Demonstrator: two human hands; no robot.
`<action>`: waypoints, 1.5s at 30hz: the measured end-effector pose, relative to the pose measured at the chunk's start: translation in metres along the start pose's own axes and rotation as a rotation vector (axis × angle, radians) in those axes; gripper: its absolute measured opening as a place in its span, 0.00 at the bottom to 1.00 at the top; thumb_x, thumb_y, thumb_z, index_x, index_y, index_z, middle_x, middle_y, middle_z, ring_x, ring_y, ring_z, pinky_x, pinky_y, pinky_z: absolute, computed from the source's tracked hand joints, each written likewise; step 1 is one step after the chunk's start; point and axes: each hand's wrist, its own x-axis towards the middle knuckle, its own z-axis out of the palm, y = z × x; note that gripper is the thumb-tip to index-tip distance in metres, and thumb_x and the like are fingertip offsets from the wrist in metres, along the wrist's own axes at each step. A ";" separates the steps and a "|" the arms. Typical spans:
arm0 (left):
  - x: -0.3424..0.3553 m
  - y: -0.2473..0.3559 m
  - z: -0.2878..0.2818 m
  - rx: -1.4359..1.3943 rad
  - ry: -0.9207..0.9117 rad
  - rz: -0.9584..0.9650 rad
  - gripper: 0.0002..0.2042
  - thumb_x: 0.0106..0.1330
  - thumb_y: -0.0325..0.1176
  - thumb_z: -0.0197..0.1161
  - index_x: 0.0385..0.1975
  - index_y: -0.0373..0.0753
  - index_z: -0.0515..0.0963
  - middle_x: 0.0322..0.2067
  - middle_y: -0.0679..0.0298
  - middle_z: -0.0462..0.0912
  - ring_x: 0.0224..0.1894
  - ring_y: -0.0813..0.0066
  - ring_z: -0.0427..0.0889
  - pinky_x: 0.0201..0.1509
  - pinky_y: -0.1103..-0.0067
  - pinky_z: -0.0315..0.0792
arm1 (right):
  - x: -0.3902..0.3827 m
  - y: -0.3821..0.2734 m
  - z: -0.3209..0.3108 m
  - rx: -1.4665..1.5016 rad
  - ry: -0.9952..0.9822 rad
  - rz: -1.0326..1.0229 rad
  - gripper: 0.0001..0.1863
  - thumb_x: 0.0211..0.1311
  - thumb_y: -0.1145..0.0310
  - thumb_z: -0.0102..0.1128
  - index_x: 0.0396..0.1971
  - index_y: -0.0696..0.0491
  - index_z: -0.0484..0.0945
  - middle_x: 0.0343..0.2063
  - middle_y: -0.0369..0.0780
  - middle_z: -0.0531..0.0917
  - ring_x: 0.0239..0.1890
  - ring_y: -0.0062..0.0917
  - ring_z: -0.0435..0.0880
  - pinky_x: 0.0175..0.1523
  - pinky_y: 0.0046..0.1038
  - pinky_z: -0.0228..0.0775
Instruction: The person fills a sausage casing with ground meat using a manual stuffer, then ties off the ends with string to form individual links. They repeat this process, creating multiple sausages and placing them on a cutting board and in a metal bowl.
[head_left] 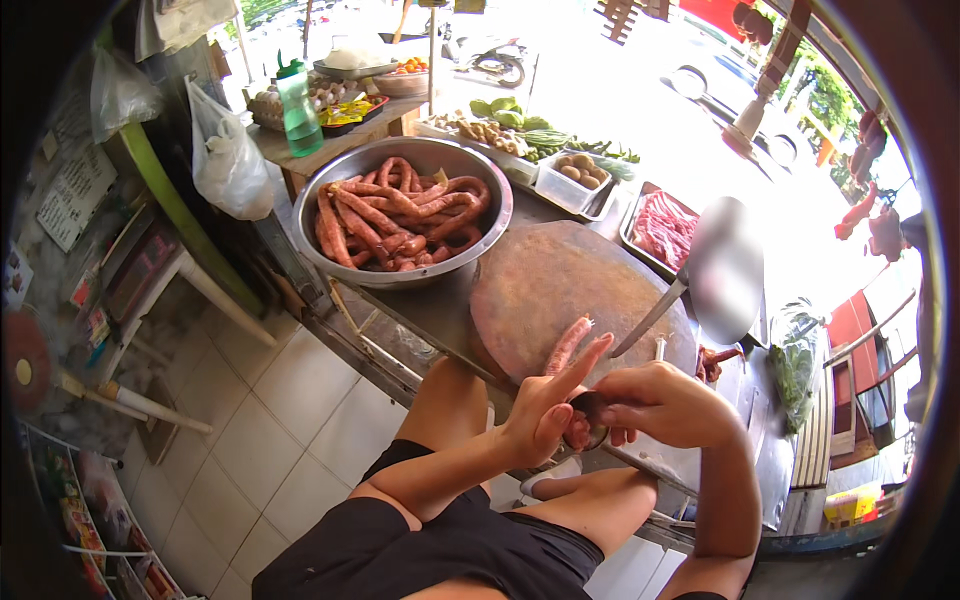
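Note:
My left hand (535, 420) is curled around a pink sausage (566, 348), index finger and thumb stretched out; the sausage's tied tip sticks up past the finger. Against that hand sits a small dark round-mouthed piece (588, 408), perhaps a funnel, with pink meat showing just under it. My right hand (668, 402) bends over this mouth with its fingers pinched together. What those fingers hold is hidden. Both hands are above the near edge of a large round chopping board (560, 270). Left of the board, a wide steel basin (312, 255) holds coiled reddish sausages (400, 215).
A metal shaft (650, 318) slants over the board toward a blurred pale oval (728, 270). Behind are a tray of raw meat (662, 228), a tub of round brown produce (578, 172) and green vegetables (510, 115). A green bottle (298, 110) stands back left. Wrapped greens (795, 375) lie right.

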 end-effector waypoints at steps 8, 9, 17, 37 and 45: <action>0.007 -0.006 0.006 0.167 0.079 0.244 0.39 0.77 0.58 0.32 0.73 0.26 0.57 0.21 0.57 0.80 0.32 0.58 0.85 0.78 0.49 0.43 | 0.006 0.013 0.034 -0.089 0.367 -0.138 0.08 0.49 0.78 0.71 0.31 0.62 0.84 0.25 0.45 0.87 0.28 0.23 0.87 0.35 0.30 0.79; 0.003 -0.007 0.004 0.133 0.058 0.198 0.40 0.77 0.59 0.33 0.73 0.26 0.58 0.23 0.56 0.81 0.30 0.59 0.84 0.76 0.52 0.50 | 0.008 0.010 0.038 -0.149 0.406 -0.077 0.08 0.46 0.76 0.72 0.28 0.61 0.84 0.22 0.47 0.85 0.27 0.26 0.88 0.35 0.32 0.78; 0.001 0.001 -0.008 -0.065 0.235 -0.001 0.51 0.70 0.74 0.33 0.71 0.25 0.60 0.42 0.53 0.84 0.20 0.84 0.73 0.24 0.84 0.67 | 0.021 0.007 0.015 -0.060 0.265 -0.193 0.11 0.55 0.63 0.73 0.29 0.57 0.85 0.16 0.37 0.79 0.17 0.19 0.76 0.24 0.25 0.67; 0.013 -0.011 -0.083 -0.235 0.577 -0.129 0.53 0.65 0.79 0.33 0.68 0.28 0.63 0.09 0.68 0.60 0.10 0.79 0.55 0.16 0.81 0.53 | -0.041 0.194 0.006 -0.292 1.932 0.044 0.10 0.64 0.80 0.65 0.44 0.59 0.83 0.31 0.41 0.86 0.32 0.24 0.85 0.39 0.26 0.80; 0.010 -0.003 -0.063 -0.367 0.469 -0.181 0.55 0.63 0.81 0.36 0.68 0.29 0.64 0.08 0.66 0.62 0.09 0.79 0.56 0.16 0.81 0.53 | -0.006 0.229 0.054 -0.042 1.640 0.239 0.17 0.60 0.82 0.61 0.47 0.52 0.87 0.45 0.46 0.88 0.45 0.31 0.89 0.50 0.30 0.82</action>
